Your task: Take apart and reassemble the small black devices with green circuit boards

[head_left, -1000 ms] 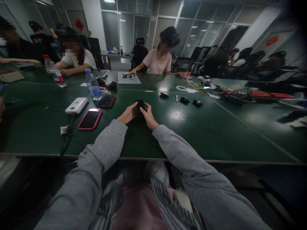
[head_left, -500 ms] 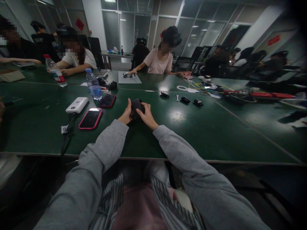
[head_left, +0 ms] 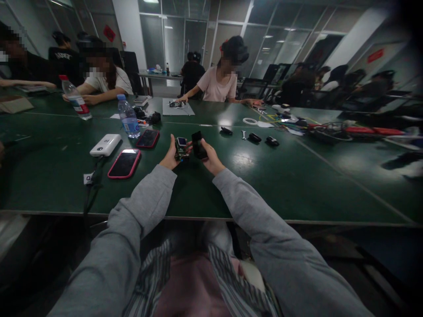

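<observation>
Above the green table, my left hand is closed around a small circuit board with a little screen near its top. To the right of the board, my right hand grips a flat black cover by its right side, tilted upright. A narrow gap separates cover and board. Some fingertips lie behind these parts and are hidden. Left of my hands lie a dark phone and a pink-edged phone.
A power bank with a cable and a blue-capped bottle stand on the left. Rightward lie a small wrench, several black pieces and a tape roll. Across the table a person works at a white sheet.
The black cover has come off the circuit board. My right hand has moved slightly right with the cover, and the board with its screen now shows in my left hand.
</observation>
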`<state>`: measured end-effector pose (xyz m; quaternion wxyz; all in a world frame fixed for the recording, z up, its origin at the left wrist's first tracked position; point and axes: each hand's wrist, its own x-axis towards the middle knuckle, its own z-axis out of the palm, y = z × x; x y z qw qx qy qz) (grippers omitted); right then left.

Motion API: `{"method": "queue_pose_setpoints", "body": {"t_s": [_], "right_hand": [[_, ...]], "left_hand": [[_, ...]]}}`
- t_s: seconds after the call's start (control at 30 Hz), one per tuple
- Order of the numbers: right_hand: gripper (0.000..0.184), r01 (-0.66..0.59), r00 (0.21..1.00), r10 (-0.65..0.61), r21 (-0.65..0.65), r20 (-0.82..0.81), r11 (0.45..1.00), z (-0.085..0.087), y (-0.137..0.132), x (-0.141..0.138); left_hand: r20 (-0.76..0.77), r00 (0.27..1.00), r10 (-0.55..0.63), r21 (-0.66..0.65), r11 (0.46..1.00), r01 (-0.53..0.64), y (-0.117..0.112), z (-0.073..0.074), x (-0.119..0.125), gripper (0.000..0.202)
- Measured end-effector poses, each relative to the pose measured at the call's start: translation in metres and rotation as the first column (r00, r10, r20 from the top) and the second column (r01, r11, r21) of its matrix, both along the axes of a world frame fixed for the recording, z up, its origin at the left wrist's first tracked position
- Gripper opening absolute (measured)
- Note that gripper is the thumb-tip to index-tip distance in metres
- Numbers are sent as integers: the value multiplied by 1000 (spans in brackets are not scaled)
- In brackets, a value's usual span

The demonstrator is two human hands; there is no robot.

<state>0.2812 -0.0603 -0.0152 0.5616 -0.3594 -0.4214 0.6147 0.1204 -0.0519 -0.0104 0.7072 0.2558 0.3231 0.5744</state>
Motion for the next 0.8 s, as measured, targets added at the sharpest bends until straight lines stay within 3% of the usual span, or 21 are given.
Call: {"method": "queue_pose_setpoints", "body": {"t_s": [0.23,0.57,0.8], "right_hand": [[63,50,998,-53,-56,-41,997,-6,1,0],[41,30,997,-27,-45,72,999,-8,2,4],[32,72,974,-85,69,212,995,-19,10,1]], "left_hand": [[19,1000,-19,27,999,19,-1,3,-2,72],[-9,996,-87,64,994,88,-14,18,-5,76],[-17,988,-152,85,985,153,-18,23,-7,77]]}}
